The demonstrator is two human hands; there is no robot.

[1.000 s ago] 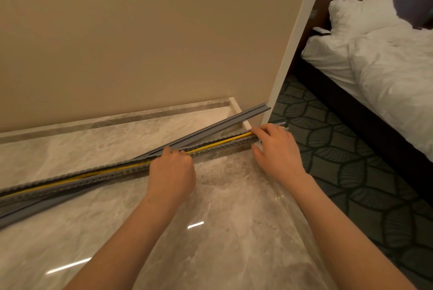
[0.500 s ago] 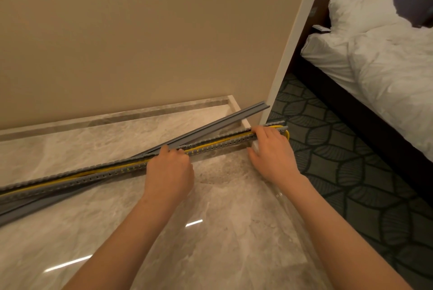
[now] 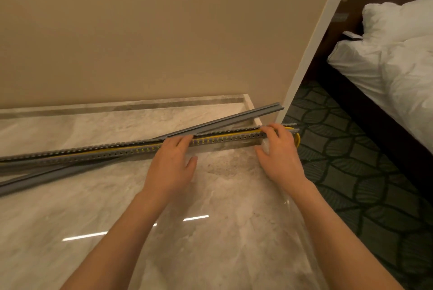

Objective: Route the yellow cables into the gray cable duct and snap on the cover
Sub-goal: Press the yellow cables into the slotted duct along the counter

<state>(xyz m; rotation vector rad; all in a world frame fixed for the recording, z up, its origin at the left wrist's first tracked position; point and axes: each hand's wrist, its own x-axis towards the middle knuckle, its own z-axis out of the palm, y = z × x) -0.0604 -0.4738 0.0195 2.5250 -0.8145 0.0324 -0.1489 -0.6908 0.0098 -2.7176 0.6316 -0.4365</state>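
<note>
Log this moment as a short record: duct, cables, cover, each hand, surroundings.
duct: gray cable duct lies on the marble floor, top open
cables: yellow cables run inside it, looping out at its right end
cover: gray cover not on, lying slantwise across the duct
left hand: left hand, fingers laid over the duct's top
right hand: right hand grips the duct near its right end
surroundings: patterned carpet and a bed to the right

We're in a hotel-style bedroom — a bed [image 3: 398, 74] with rumpled white bedding and a pillow [image 3: 396, 20], patterned dark carpet [image 3: 351, 165], polished marble floor [image 3: 210, 196], beige wall [image 3: 152, 32].
</note>
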